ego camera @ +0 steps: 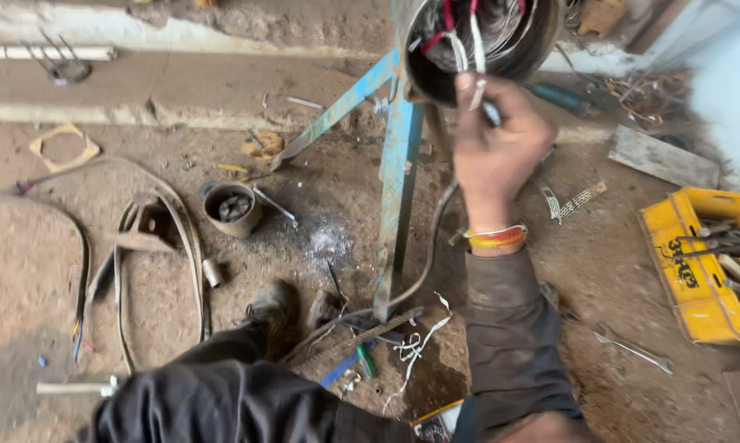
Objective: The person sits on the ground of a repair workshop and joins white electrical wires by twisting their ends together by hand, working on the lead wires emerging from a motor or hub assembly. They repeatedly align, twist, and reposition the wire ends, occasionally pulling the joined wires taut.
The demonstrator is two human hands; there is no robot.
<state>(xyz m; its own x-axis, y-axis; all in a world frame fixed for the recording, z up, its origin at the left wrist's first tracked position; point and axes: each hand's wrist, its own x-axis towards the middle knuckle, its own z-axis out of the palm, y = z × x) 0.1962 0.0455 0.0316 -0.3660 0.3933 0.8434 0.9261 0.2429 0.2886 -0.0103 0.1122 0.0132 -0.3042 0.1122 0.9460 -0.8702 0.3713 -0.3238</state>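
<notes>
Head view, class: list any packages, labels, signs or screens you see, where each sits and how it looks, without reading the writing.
Yellow container: on the ground at the right edge, boxy, open-topped, dark lettering on its side, tools inside.
Yellow-edged package: bottom edge, beside the sleeve, mostly hidden.
No signs or screens.

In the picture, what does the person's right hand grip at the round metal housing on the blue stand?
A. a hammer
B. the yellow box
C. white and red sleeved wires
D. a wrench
C: the right hand pinches the sleeved wires coming from the housing.
</notes>
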